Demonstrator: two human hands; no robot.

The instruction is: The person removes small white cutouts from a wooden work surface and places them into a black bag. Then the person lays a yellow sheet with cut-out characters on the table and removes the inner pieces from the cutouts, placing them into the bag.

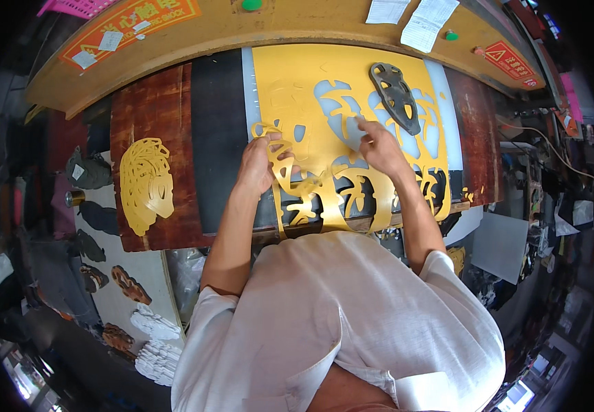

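Observation:
A yellow sheet (290,89) with leaf-shaped cut-outs lies on a white board on the dark work table. My left hand (259,165) grips the lacy cut remainder of that sheet at its left edge, lifting it off the board. My right hand (379,145) pinches a strip of the same yellow sheet near the centre, beside the pale cut-out holes. A dark metal cutting die (396,96) with oval openings rests on the sheet just beyond my right hand.
A stack of yellow cut leaf pieces (146,182) sits on the reddish-brown board at left. Brown, black and white cut shapes (132,285) lie on a lower surface at left. Paper slips (429,20) hang on the yellow machine edge above. Cluttered shelves stand at right.

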